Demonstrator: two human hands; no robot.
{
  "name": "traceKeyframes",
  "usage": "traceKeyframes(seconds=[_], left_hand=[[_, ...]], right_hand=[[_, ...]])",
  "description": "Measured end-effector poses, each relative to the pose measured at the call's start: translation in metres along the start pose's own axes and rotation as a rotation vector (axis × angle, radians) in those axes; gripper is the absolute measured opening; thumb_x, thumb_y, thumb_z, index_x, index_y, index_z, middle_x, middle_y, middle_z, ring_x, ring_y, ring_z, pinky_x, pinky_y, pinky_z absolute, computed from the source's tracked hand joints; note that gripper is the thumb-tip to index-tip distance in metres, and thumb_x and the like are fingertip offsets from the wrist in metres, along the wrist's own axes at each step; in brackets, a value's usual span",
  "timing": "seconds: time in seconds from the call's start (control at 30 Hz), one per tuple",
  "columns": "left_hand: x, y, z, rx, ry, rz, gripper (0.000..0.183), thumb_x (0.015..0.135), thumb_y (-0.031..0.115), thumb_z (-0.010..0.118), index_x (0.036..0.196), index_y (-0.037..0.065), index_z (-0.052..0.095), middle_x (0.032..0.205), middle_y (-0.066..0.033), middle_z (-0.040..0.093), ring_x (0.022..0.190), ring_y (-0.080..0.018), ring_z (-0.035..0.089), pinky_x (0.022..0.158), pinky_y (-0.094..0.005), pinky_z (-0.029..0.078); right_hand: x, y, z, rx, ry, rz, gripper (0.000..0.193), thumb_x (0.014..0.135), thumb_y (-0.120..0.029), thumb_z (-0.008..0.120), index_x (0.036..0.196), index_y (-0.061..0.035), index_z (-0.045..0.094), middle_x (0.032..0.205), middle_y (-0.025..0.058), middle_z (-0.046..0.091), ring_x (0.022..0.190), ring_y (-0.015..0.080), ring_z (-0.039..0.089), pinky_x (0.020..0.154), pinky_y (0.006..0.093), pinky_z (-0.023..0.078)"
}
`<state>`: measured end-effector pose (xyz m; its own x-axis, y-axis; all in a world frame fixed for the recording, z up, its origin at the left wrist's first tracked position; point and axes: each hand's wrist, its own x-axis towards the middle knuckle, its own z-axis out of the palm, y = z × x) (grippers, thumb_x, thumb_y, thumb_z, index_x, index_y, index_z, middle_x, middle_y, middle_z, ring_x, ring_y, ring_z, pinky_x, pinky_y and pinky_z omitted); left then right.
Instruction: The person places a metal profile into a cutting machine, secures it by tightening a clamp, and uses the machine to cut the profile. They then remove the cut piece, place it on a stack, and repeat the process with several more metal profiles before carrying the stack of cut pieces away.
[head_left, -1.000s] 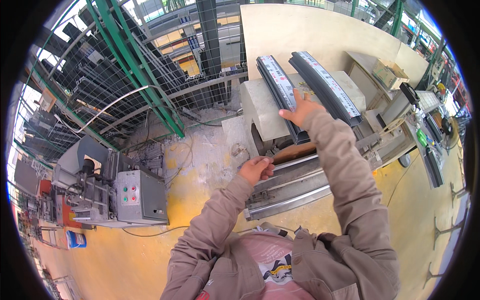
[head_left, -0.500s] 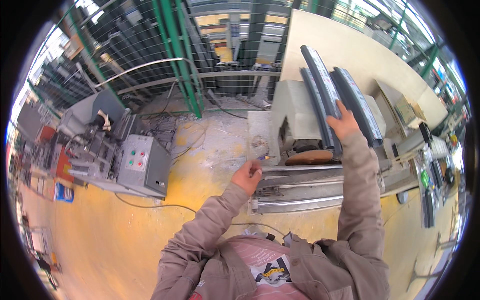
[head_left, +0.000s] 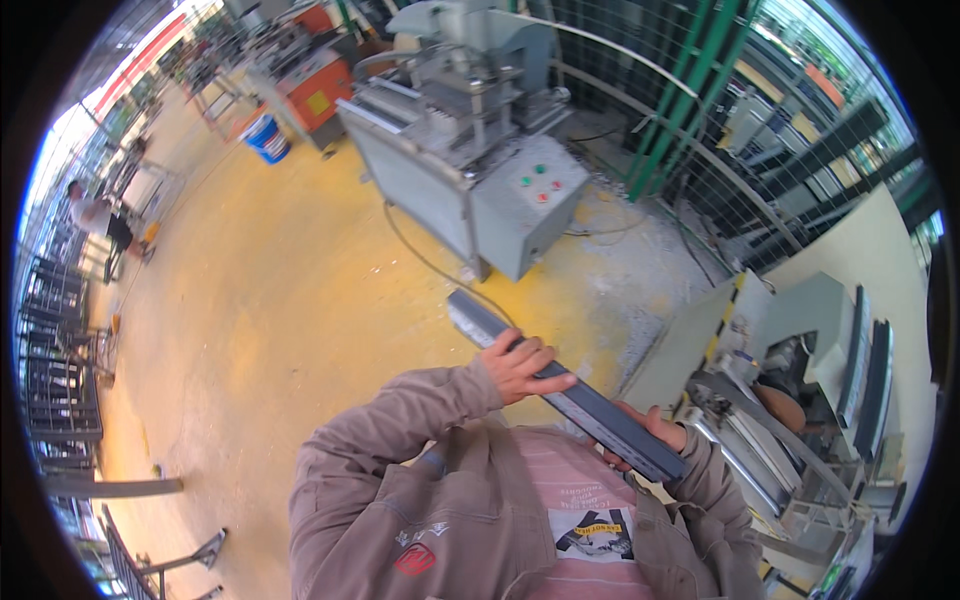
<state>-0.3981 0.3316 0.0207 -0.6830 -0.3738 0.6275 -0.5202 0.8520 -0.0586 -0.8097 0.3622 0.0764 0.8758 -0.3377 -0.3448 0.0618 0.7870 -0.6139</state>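
A dark grey profile bar (head_left: 590, 405) with printed film along one side slants across in front of my chest, its far end up and to the left. Around its upper half wrap the fingers of my left hand (head_left: 518, 368). My right hand (head_left: 645, 432) grips the lower end, with the fingers partly hidden behind the bar. Two similar profile bars (head_left: 872, 390) lie on the grey-green housing of a machine at the right, beside a brown disc (head_left: 783, 408).
A grey machine (head_left: 470, 170) with coloured push buttons stands ahead, a cable trailing over the yellow floor (head_left: 280, 330). Farther left are an orange machine (head_left: 315, 95), a blue bucket (head_left: 265, 138) and another person (head_left: 95, 215). Green wire fencing (head_left: 690, 100) borders the back right.
My right hand has lifted one bar off the right-hand machine and brought it to my chest. My left hand has closed on it too. The view has swung left.
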Motion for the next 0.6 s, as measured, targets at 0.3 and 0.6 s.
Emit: traceKeyframes(seconds=[0.3,0.6], left_hand=[[-0.269,-0.021,-0.146,0.446,-0.186,-0.602,0.083,0.088,0.028,0.093,0.166,0.034,0.065,0.140,-0.0155,0.071,0.129,-0.0410,0.072,0.112,-0.0657,0.053],[-0.332,-0.060,-0.151,-0.277,-0.067,-1.541,0.124,0.101,0.051,0.097,0.194,-0.001,0.034,0.163,-0.0330,0.070,0.138,-0.0456,0.077,0.118,-0.0509,0.063]], right_hand=[[0.033,-0.140,-0.001,-0.093,-0.298,0.464,0.128,0.111,-0.055,0.089,0.196,-0.0027,0.009,0.166,0.0280,0.055,0.113,0.0223,0.067,0.088,0.0355,0.063],[0.235,-0.140,-0.017,-0.173,0.168,-0.001,0.093,0.106,-0.035,0.093,0.179,-0.0025,0.045,0.159,0.0238,0.070,0.135,0.0363,0.079,0.104,0.0578,0.071]])
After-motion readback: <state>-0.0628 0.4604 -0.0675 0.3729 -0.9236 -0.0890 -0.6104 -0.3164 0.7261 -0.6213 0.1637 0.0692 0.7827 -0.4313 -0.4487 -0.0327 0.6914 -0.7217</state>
